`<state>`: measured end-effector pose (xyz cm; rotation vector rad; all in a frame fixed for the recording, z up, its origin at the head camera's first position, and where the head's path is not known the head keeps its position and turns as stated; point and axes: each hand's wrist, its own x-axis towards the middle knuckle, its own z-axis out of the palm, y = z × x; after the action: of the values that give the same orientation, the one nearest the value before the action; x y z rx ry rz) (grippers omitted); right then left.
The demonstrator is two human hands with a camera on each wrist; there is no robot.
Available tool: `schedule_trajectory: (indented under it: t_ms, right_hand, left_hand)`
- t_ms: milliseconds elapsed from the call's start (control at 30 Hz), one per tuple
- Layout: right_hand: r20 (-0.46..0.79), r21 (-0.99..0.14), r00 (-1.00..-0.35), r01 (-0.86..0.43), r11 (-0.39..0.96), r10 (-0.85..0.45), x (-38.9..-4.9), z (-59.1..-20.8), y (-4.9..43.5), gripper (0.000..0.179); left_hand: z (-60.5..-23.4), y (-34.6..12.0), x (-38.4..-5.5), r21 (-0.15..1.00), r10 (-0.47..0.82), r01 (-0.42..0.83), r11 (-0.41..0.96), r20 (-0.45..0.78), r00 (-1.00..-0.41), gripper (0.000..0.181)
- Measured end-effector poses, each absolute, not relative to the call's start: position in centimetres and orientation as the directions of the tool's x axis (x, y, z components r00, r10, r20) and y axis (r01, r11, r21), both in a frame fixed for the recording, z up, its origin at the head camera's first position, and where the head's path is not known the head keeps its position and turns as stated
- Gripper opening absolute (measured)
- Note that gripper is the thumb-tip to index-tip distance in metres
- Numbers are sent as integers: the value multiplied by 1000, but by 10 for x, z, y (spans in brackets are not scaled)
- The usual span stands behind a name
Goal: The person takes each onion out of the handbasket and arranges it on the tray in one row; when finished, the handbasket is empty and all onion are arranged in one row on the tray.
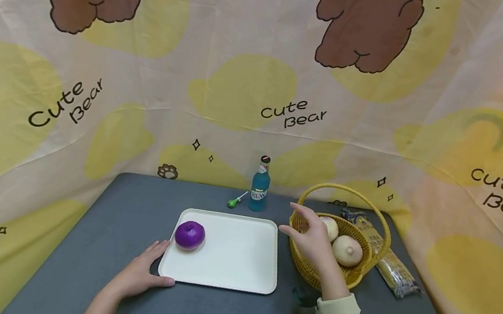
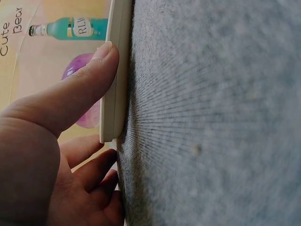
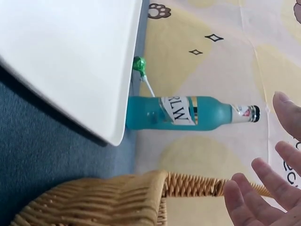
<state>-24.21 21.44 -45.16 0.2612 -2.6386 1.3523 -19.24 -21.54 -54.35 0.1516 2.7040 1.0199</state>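
Touching the tray [image 1: 233,258] with the left hand [image 1: 138,272], hovering the right hand [image 1: 314,239] at the basket [image 1: 301,261].
Left fingers are lying loosely spread at the near-left corner, thumb resting on the near rim; right thumb and fingers are standing well apart, holding nothing, over the basket's left side. A purple bulb [image 1: 190,235] is sitting on the tray's left part; two white bulbs [image 1: 347,251] are lying in the basket. Beyond the tray, a bottle [image 1: 259,184] is standing upright, a lollipop [image 1: 232,203] lying just left of it; a packet [image 1: 396,269] is lying right of the basket.
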Motion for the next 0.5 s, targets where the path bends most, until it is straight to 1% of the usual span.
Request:
schedule_trajectory:
  t_ms: [233,333,500]
  right_hand:
    - [283,-767,-957,-269,582,-68,-245,-453,230,66]
    - [255,-777,-965,-241,582,-60,-245,-455,239,67]
    - [185,-798,-983,-154,583,-6,-245,-460,254,68]
  left_hand:
    - [-542,-216,-191,656,195,22,755,-193,-962,112]
    - [-543,-216,-191,659,198,22,752,-194,-961,112]
    - [-545,-217,-194,660,199,27,751,-187,-962,113]
